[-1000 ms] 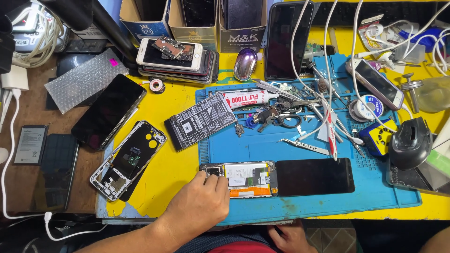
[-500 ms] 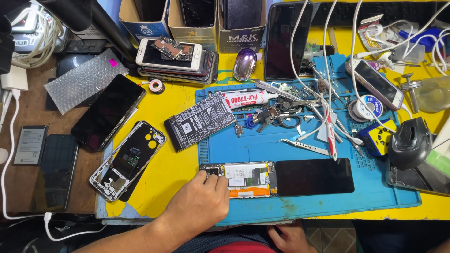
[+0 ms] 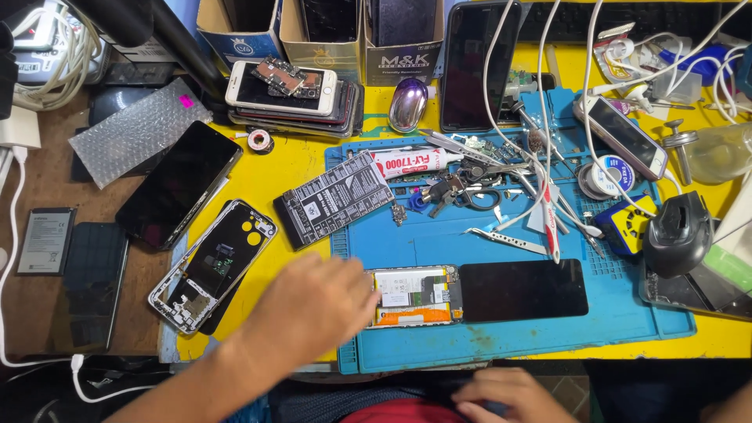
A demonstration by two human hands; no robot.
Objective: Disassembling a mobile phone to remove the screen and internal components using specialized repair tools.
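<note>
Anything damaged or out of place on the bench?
The opened phone under the left hand lies with its insides bared, its dark screen panel folded out beside it. A stripped phone frame sits askew off the blue mat. Nothing looks spilled.

A yellow surface (image 3: 294,168) is seen, with a brown wooden part at its left edge. A blue work mat (image 3: 501,337) is laid on the yellow part, beside a stack of phones (image 3: 294,98), a tape roll (image 3: 260,141), an open phone frame (image 3: 211,265), a dark phone (image 3: 178,184) and cardboard boxes (image 3: 321,35). A bubble-wrap sheet (image 3: 137,129), a flat battery (image 3: 45,240) and white cables (image 3: 12,258) are placed on the wooden part.
</note>
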